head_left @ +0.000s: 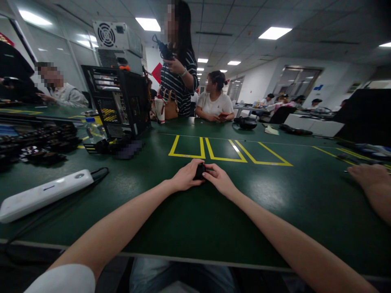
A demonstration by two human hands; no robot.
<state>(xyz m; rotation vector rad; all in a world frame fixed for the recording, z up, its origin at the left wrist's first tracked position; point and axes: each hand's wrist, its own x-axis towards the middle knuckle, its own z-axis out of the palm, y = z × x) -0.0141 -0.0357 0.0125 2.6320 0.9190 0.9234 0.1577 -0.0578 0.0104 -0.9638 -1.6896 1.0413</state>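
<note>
A small black object (200, 171) is between my two hands, low over the green table (171, 228); its exact kind is too small and dark to make out. My left hand (187, 176) wraps round it from the left, thumb toward me. From the right, the fingers of my right hand (219, 179) pinch its other side. Parts of the object are covered by my fingers. Just beyond the hands, yellow tape outlines (187, 155) mark the tabletop.
At left lie a white power strip (49, 193) with a black cable and a pile of dark parts (39, 138). An open computer case (119, 101) stands behind them. Another person's hand (374, 183) rests at the right. People stand and sit across the table.
</note>
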